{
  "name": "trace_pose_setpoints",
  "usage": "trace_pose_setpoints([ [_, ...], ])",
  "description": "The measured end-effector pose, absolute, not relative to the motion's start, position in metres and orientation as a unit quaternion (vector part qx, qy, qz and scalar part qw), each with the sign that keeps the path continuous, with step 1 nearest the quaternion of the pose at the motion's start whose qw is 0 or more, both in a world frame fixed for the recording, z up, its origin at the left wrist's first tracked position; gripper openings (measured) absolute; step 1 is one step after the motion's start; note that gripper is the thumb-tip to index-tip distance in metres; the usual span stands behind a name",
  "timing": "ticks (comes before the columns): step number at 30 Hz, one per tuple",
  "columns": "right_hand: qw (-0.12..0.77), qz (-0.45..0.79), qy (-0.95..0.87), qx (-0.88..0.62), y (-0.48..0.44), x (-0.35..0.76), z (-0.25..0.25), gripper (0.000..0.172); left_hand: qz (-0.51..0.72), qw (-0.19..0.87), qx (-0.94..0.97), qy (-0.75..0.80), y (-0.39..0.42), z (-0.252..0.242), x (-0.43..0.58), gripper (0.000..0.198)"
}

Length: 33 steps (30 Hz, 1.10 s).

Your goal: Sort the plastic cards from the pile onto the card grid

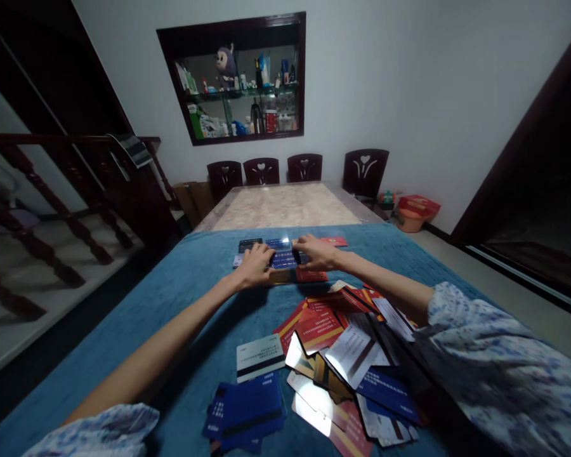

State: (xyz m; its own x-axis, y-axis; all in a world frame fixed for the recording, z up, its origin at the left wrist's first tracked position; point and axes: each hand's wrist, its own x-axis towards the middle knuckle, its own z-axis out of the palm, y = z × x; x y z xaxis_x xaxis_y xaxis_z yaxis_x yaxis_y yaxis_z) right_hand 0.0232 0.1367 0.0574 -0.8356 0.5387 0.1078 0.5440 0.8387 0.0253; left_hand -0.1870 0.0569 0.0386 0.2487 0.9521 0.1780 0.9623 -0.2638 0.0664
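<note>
My left hand is at the left end of a row of cards on the blue cloth, fingers bent over a blue card. At that card's right side, my right hand curves its fingers down beside a red card. A gold-brown card edge shows between the hands. Behind them lie a black card, another blue card and a red card. What the fingertips pinch is too small to tell.
Nearer me, a loose pile of red, gold and white cards overlaps, with a grey card and blue cards to its left. The blue cloth covers the near table. Chairs stand beyond the far end.
</note>
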Motion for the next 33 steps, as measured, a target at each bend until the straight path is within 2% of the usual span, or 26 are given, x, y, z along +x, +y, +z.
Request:
trace_pose_setpoints([
  [14,0.027,-0.036,-0.952,-0.303,0.182,-0.003,0.055,0.037,-0.077,0.017,-0.771,-0.632,0.107,0.039,-0.203,0.046],
  [33,-0.015,-0.053,-0.939,-0.339,0.237,-0.037,0.039,0.044,-0.012,0.026,-0.739,-0.673,0.164,0.025,-0.218,0.041],
])
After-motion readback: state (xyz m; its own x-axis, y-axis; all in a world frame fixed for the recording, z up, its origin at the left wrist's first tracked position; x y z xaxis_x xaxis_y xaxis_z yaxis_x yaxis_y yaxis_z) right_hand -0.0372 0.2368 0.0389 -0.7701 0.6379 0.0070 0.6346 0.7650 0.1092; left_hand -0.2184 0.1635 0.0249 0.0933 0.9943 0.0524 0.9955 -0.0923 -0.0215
